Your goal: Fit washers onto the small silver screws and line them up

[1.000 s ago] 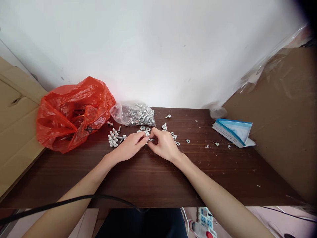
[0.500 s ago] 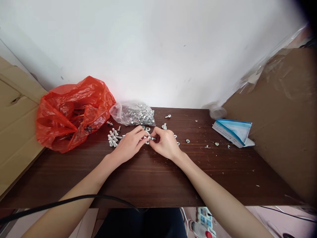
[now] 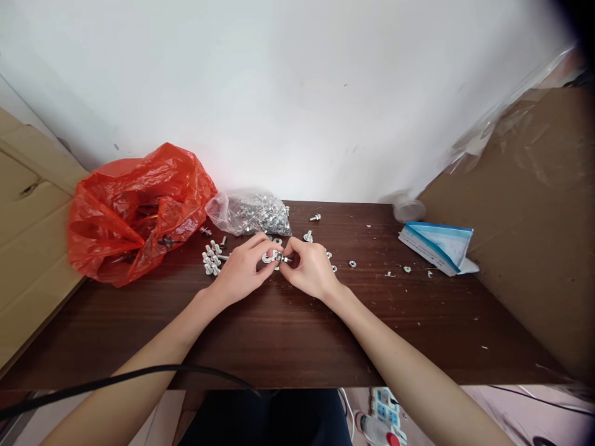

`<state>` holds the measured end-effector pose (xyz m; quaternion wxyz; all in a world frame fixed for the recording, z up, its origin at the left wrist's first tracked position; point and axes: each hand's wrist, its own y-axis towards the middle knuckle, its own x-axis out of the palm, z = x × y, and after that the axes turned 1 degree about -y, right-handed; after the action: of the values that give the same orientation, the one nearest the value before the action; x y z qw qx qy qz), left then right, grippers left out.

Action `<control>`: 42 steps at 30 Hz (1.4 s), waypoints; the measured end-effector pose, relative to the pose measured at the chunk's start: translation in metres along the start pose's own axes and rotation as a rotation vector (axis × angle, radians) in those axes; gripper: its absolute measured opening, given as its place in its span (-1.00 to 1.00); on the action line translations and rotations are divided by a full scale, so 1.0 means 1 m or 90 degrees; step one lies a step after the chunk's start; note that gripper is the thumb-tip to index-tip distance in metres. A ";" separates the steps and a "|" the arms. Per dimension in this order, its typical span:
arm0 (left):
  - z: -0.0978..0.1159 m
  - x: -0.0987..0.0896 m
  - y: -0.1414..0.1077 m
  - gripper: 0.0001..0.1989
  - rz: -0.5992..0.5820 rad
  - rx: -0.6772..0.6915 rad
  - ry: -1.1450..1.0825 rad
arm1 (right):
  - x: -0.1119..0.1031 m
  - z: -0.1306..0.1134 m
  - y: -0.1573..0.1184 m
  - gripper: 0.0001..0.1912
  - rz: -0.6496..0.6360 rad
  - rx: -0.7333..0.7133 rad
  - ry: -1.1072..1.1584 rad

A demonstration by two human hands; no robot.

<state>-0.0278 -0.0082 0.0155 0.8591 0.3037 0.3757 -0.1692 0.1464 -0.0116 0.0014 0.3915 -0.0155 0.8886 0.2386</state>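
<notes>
View: head camera, the only one.
Left hand (image 3: pixel 242 269): thumb and fingers bent round to the bolt's left end, tips closed on it; whether they also grip a small ring there, I can't tell.
Right hand (image 3: pixel 309 269): thumb and forefinger pinching the bolt from the right.
Bolt (image 3: pixel 284 258): lying roughly level between the two hands, over the middle of the surface (image 3: pixel 279 334).
Washers (image 3: pixel 268 257): flat rings behind and between the hands, partly hidden.
Bolt pile (image 3: pixel 212 259): pale, clustered just left of the left hand.
Nuts (image 3: pixel 352 264): scattered right of the right hand.
Loose bolts: one (image 3: pixel 308 236) just beyond the right hand, another (image 3: pixel 315 217) farther back.
Clear bag (image 3: pixel 263 214): full of small metal parts, near the wall.
Red bag (image 3: pixel 139 217): crumpled open, left of the clear bag.
Right end: a blue-and-white packet (image 3: pixel 437 246) and a clear cup (image 3: pixel 409 209), near the cardboard (image 3: pixel 525 217).
</notes>
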 end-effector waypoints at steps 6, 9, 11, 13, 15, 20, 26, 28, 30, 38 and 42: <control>0.003 0.002 0.002 -0.82 -0.002 -0.097 -0.068 | 0.000 -0.001 0.000 -0.92 -0.005 -0.009 0.006; 0.003 0.002 0.004 -0.74 -0.019 -0.140 -0.103 | 0.000 -0.002 0.000 -0.93 -0.014 -0.019 -0.004; 0.003 0.002 0.004 -0.71 -0.033 -0.154 -0.120 | 0.001 -0.002 0.000 -0.94 -0.014 -0.025 -0.010; 0.004 0.002 0.005 -0.70 -0.043 -0.164 -0.136 | 0.001 -0.002 0.000 -0.94 -0.014 -0.028 -0.014; 0.004 0.002 0.005 -0.70 -0.047 -0.171 -0.143 | 0.000 -0.002 -0.001 -0.93 -0.016 -0.026 -0.016; 0.004 0.003 0.004 -0.69 -0.058 -0.179 -0.131 | 0.000 -0.002 -0.001 -0.93 -0.015 -0.029 -0.023; 0.003 0.003 0.004 -0.73 -0.072 -0.182 -0.145 | 0.000 -0.001 -0.001 -0.93 -0.020 -0.026 -0.022; 0.002 0.003 0.004 -0.75 -0.070 -0.181 -0.157 | 0.000 -0.001 -0.001 -0.93 -0.020 -0.026 -0.020; 0.000 0.004 0.004 -0.79 -0.070 -0.182 -0.182 | 0.001 -0.001 0.000 -0.92 -0.021 -0.025 -0.019; -0.002 0.004 0.004 -0.87 -0.074 -0.168 -0.246 | 0.001 -0.001 0.000 -0.91 -0.024 -0.022 -0.027; -0.001 0.001 0.004 -0.88 -0.088 -0.156 -0.230 | 0.001 -0.001 0.000 -0.91 -0.027 -0.018 -0.033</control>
<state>-0.0254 -0.0041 0.0156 0.9292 0.1352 0.2536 -0.2325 0.1454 -0.0120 0.0010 0.4194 -0.0338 0.8739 0.2433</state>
